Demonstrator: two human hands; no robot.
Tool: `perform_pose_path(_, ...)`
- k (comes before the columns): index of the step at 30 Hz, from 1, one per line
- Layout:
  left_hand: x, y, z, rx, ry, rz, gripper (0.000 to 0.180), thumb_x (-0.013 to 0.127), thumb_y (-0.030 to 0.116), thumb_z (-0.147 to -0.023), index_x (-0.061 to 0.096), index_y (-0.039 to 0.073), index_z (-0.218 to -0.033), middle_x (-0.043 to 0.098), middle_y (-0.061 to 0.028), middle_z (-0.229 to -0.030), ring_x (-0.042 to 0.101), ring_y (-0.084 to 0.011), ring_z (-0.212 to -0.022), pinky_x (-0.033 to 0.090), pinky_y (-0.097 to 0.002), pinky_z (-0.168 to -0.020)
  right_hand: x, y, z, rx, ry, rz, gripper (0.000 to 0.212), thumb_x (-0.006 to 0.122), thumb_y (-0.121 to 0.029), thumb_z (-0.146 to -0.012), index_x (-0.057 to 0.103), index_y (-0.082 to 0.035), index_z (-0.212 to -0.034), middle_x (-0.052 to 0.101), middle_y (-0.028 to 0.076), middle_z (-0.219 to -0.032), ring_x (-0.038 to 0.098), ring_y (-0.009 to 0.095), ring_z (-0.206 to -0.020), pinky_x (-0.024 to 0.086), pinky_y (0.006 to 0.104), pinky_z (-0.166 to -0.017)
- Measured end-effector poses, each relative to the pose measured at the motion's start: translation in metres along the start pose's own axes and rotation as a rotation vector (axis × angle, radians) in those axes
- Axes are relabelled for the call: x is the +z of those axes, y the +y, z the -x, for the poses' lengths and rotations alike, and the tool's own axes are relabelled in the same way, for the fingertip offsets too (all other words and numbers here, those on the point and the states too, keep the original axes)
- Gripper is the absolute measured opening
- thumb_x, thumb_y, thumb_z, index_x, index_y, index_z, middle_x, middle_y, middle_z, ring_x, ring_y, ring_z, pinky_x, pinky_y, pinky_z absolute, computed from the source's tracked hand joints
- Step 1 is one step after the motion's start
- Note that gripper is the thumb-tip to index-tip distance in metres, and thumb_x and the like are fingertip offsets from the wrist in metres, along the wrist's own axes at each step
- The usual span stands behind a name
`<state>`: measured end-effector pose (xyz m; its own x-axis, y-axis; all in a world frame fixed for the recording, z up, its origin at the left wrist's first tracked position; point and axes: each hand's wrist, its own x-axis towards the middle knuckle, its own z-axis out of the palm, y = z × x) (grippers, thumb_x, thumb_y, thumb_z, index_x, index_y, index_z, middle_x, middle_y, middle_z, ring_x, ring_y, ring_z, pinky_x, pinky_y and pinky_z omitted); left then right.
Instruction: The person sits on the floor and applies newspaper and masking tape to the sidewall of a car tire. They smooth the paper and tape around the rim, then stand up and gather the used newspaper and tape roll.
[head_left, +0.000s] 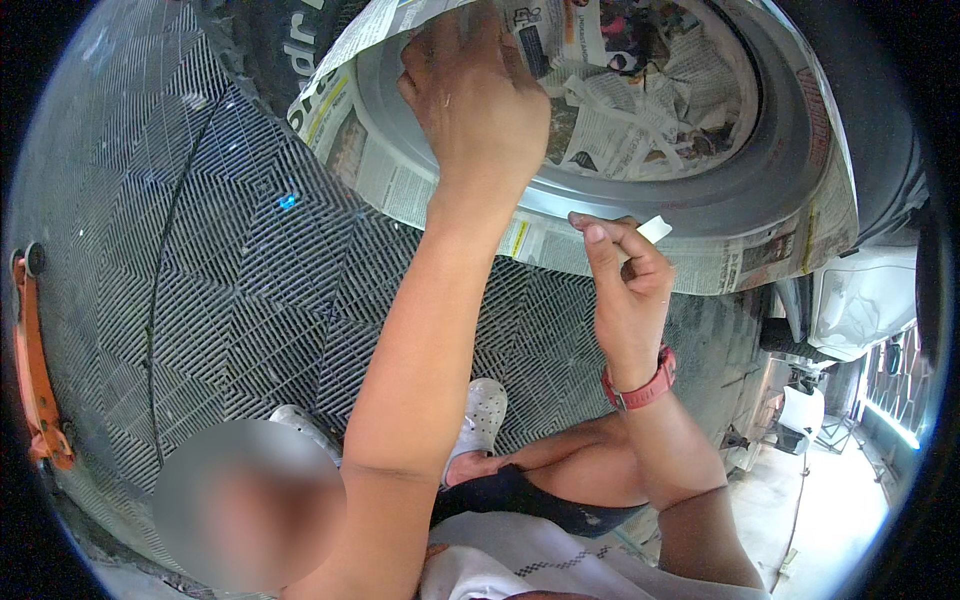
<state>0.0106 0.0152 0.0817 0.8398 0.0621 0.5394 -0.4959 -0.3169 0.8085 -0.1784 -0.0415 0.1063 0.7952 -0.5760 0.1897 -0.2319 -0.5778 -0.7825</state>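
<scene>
Wheel rim preparation, apparently: right hand pinches white strip; left hand shows unclear grip; next move calls for steady control.

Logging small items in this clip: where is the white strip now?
Right of centre in the head view, the white strip juts from the right hand, near the lower edge of the gray ring.

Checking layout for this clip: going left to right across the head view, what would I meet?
Orange bar, thin dark cable, left hand, right hand, white vehicle part.
</scene>
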Motion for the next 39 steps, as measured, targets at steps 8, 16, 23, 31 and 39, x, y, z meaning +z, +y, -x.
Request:
perform_pose_path(8,-0.003,0.018,-0.014,-0.044,-0.051,-0.013,0.036,0.061,0.014,-0.096,0.065,0.0,-0.129,0.063,-0.0266,-0.134,0.057,-0.0476,-0.125,0.044,-0.058,-0.106,0.001,0.0,0.001,0.013,-0.015,-0.026,0.017,0.07,-0.014,-0.103,0.08,0.0,-0.108,0.066,0.001,-0.086,0.055,0.009,-0.083,0.045,0.0264,-0.079)
perform_pose_path(16,-0.007,0.029,-0.039,0.09,-0.1,-0.117,0.034,0.062,0.015,-0.096,0.067,0.001,-0.126,0.067,-0.0259,-0.127,0.062,-0.0458,-0.117,0.048,-0.0554,-0.102,0.003,0.002,0.0,-0.001,-0.024,-0.049,0.017,0.069,-0.012,-0.103,0.079,0.001,-0.108,0.07,0.003,-0.089,0.057,0.01,-0.083,0.046,0.0268,-0.079)
perform_pose_path(23,-0.004,0.032,-0.036,0.115,-0.121,-0.127,0.032,0.061,0.015,-0.096,0.067,0.001,-0.125,0.068,-0.0258,-0.124,0.063,-0.0458,-0.116,0.048,-0.0552,-0.101,0.002,0.001,0.001,0.031,-0.025,-0.036,0.018,0.071,-0.015,-0.102,0.079,0.0,-0.107,0.069,0.002,-0.086,0.059,0.01,-0.081,0.048,0.0275,-0.079)
perform_pose_path(31,0.0,0.038,-0.039,0.124,-0.149,-0.127,0.031,0.061,0.016,-0.096,0.067,0.002,-0.123,0.069,-0.0255,-0.121,0.064,-0.0457,-0.113,0.049,-0.055,-0.099,0.002,0.003,0.0,0.049,-0.039,-0.037,0.017,0.071,-0.014,-0.102,0.08,0.0,-0.106,0.068,0.002,-0.084,0.059,0.01,-0.082,0.047,0.028,-0.08)
perform_pose_path(39,0.005,0.038,-0.042,0.126,-0.164,-0.098,0.029,0.061,0.016,-0.097,0.068,0.002,-0.122,0.07,-0.0253,-0.118,0.065,-0.0457,-0.111,0.05,-0.0549,-0.098,0.007,0.003,-0.001,0.059,-0.061,-0.046,0.019,0.071,-0.015,-0.102,0.08,0.001,-0.104,0.069,0.005,-0.083,0.061,0.013,-0.083,0.048,0.0294,-0.081)
